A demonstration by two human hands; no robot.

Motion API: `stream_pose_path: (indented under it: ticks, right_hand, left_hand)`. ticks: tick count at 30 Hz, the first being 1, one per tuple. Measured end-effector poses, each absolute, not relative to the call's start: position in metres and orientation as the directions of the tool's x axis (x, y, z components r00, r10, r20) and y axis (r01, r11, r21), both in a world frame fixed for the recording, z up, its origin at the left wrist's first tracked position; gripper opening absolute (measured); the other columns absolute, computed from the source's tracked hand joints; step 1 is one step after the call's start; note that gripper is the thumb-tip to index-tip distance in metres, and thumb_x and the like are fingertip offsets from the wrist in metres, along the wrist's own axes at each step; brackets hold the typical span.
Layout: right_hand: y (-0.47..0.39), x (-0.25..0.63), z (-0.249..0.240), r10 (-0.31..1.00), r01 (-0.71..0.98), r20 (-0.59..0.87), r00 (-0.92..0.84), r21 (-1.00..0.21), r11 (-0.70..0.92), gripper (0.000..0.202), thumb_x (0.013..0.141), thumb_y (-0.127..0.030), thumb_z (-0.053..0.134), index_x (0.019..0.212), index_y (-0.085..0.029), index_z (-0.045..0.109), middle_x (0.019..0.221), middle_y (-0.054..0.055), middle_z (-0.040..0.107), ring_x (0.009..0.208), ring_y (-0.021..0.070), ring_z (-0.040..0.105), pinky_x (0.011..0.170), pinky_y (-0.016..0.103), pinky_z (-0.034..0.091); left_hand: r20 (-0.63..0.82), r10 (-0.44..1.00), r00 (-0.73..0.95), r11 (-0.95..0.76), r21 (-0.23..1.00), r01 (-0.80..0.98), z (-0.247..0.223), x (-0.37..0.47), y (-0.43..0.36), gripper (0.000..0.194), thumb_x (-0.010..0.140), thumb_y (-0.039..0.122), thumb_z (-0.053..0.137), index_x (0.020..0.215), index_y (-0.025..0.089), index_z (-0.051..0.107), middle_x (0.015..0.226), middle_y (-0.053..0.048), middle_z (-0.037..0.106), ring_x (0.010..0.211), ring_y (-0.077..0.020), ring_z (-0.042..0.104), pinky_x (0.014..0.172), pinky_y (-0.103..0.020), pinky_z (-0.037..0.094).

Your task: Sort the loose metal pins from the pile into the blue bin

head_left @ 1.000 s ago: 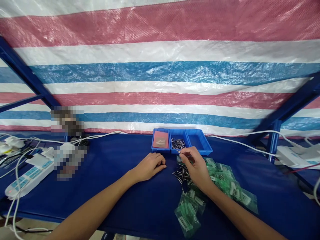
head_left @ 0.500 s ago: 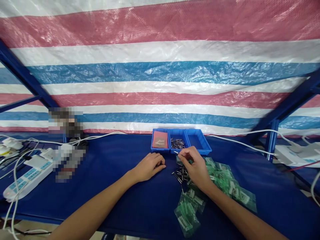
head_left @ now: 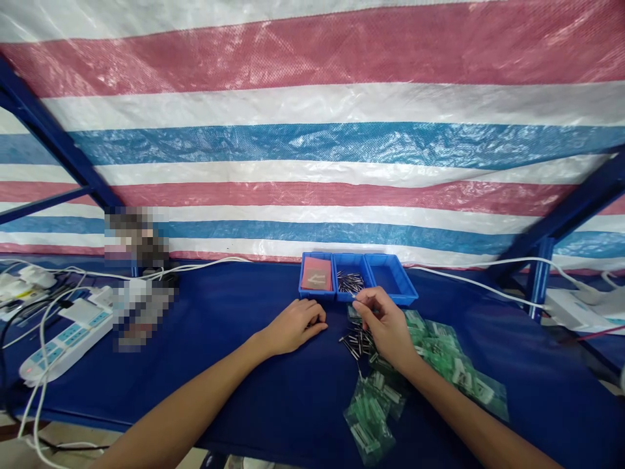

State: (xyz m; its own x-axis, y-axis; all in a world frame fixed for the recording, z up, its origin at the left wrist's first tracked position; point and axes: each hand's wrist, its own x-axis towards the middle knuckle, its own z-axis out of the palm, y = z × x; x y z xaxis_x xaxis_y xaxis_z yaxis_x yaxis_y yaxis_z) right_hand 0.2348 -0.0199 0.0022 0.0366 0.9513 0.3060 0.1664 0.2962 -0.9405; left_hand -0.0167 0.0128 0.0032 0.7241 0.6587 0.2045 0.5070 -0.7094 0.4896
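My right hand (head_left: 385, 322) pinches a small thin metal piece (head_left: 352, 295) at the near edge of the middle blue bin (head_left: 352, 298). That bin holds many dark metal pins (head_left: 350, 281). Below my right hand lies a loose pile of similar pins (head_left: 359, 341), partly hidden by it. My left hand (head_left: 299, 326) rests on the blue table with its fingers curled; whether anything is under them is hidden. Green-and-clear plastic packets (head_left: 442, 348) lie to the right of my right hand, and more packets (head_left: 371, 417) lie nearer to me.
The left blue bin (head_left: 317, 294) holds a pink piece with small light parts on it. The right blue bin (head_left: 393, 277) shows a bare bottom. A white power strip (head_left: 68, 342) with cables lies at the left. White cables run along the striped sheet.
The whole view has shifted slightly, so the table and bins appear a little further right. Both hands keep nearly the same places, my right hand still pinching the small piece.
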Motion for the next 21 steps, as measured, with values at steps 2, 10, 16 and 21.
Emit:
stream_pose_path:
  ticks: [2, 10, 16, 21]
  right_hand:
    - [-0.0189, 0.2355, 0.0011, 0.956, 0.155, 0.29, 0.04, -0.947, 0.281, 0.028, 0.099, -0.052, 0.069, 0.101, -0.025, 0.067, 0.086, 0.001, 0.061, 0.055, 0.0149, 0.054, 0.05, 0.03, 0.045]
    - [-0.0135, 0.2376, -0.0062, 0.966, 0.069, 0.259, 0.023, -0.964, 0.257, 0.033, 0.102, -0.057, 0.064, 0.106, -0.024, 0.069, 0.087, 0.002, 0.064, 0.055, 0.0141, 0.053, 0.049, 0.029, 0.048]
    - [-0.0132, 0.2364, -0.0038, 0.967, 0.067, 0.253, 0.034, -0.966, 0.25, 0.038, 0.101, -0.06, 0.062, 0.106, -0.023, 0.07, 0.086, 0.003, 0.064, 0.053, 0.0137, 0.053, 0.047, 0.028, 0.049]
    - [-0.0137, 0.235, -0.0011, 0.966, 0.076, 0.256, 0.035, -0.965, 0.252, 0.043, 0.099, -0.064, 0.063, 0.104, -0.022, 0.071, 0.083, 0.003, 0.065, 0.052, 0.0136, 0.052, 0.045, 0.028, 0.05]
  left_hand:
    - [0.207, 0.658, 0.724, -0.711, 0.487, 0.507, 0.0027, -0.0168, 0.0128, 0.019, 0.111, 0.037, 0.056, 0.102, 0.021, 0.06, 0.091, -0.001, 0.061, 0.087, -0.0185, 0.057, 0.084, -0.031, 0.04]
    - [0.206, 0.659, 0.723, -0.713, 0.477, 0.514, 0.0017, -0.0171, 0.0129, 0.02, 0.111, 0.038, 0.056, 0.103, 0.021, 0.061, 0.09, -0.001, 0.061, 0.088, -0.0189, 0.057, 0.084, -0.031, 0.041]
    - [0.209, 0.659, 0.723, -0.712, 0.482, 0.51, 0.0036, -0.0172, 0.0124, 0.02, 0.111, 0.039, 0.055, 0.105, 0.021, 0.062, 0.091, -0.002, 0.061, 0.088, -0.0194, 0.057, 0.083, -0.032, 0.041]
    - [0.202, 0.66, 0.723, -0.71, 0.484, 0.512, 0.0044, -0.0169, 0.0123, 0.02, 0.111, 0.039, 0.055, 0.105, 0.021, 0.062, 0.091, -0.002, 0.061, 0.088, -0.0193, 0.057, 0.084, -0.032, 0.042]
